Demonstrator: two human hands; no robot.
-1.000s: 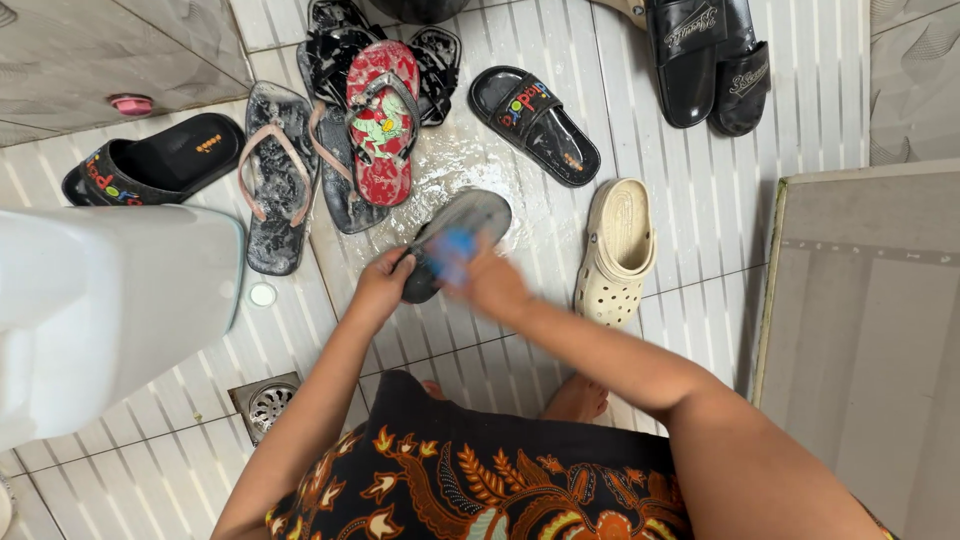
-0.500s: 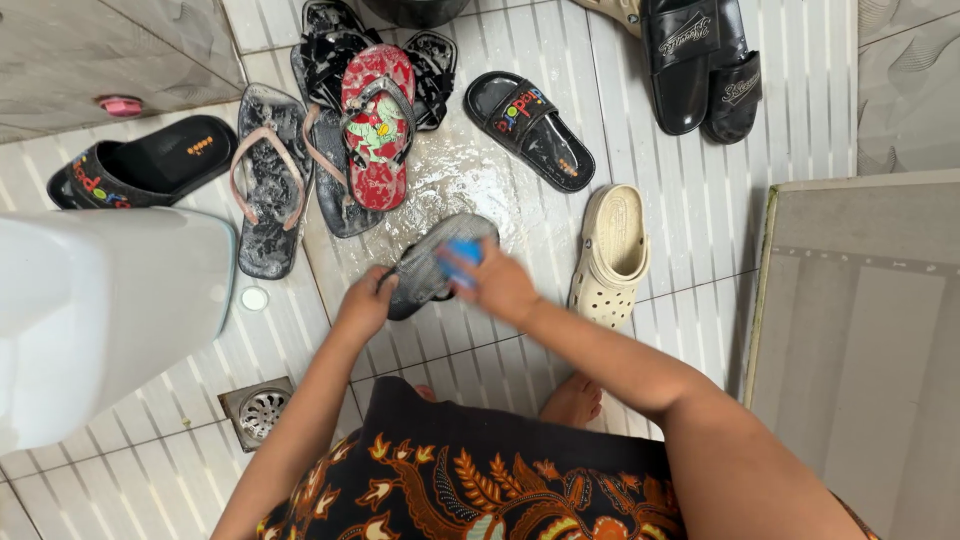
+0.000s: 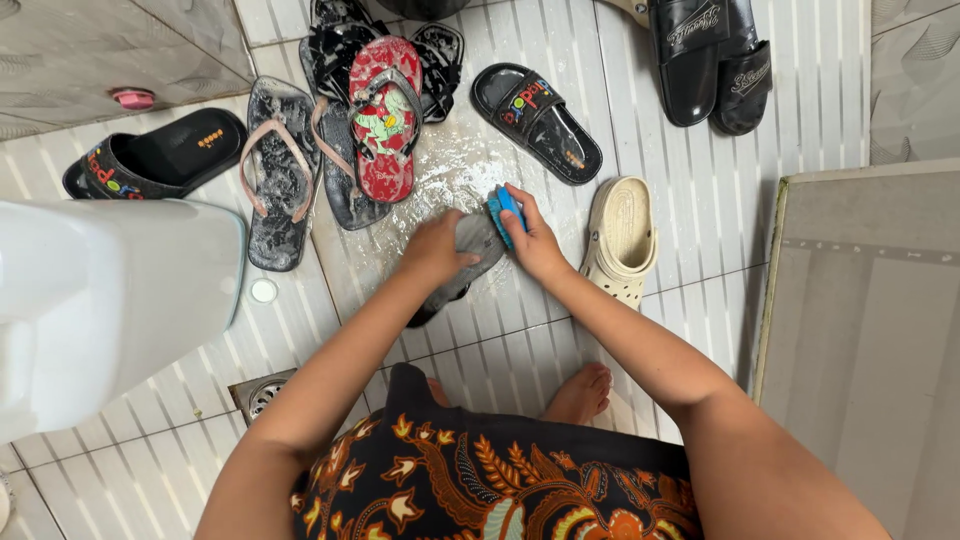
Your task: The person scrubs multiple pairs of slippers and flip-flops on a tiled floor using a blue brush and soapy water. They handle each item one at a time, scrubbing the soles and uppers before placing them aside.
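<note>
The right hand (image 3: pixel 535 245) is closed around a small blue scrubbing brush (image 3: pixel 506 213), with the fingers wrapped over its back and the bristle side pressed against a dark grey sandal (image 3: pixel 462 262). The left hand (image 3: pixel 436 250) lies closed over the middle of that same sandal, gripping it and holding it tilted on the wet tiled floor (image 3: pixel 700 200). The sandal's heel end sticks out below the left hand, toward 7 o'clock.

Just beside the right hand, at 3 o'clock, lies a cream clog (image 3: pixel 623 240) with its opening up. At 12 o'clock from the hands sits a black slide sandal (image 3: pixel 537 122) with coloured letters on its strap. At 11 o'clock a red flip-flop (image 3: pixel 384 118) rests on top of other dark sandals, and a black flip-flop with a pink strap (image 3: pixel 276 172) lies soapy just to its left. Farther out at 10 o'clock is another black slide (image 3: pixel 155 152). A pair of glossy black slides (image 3: pixel 708 62) lies at 1 o'clock, well apart. A large white plastic container (image 3: pixel 100 300) stands at 9 o'clock, with a small white cap (image 3: pixel 263 291) just beside it and a floor drain (image 3: pixel 262 394) at 8 o'clock.
</note>
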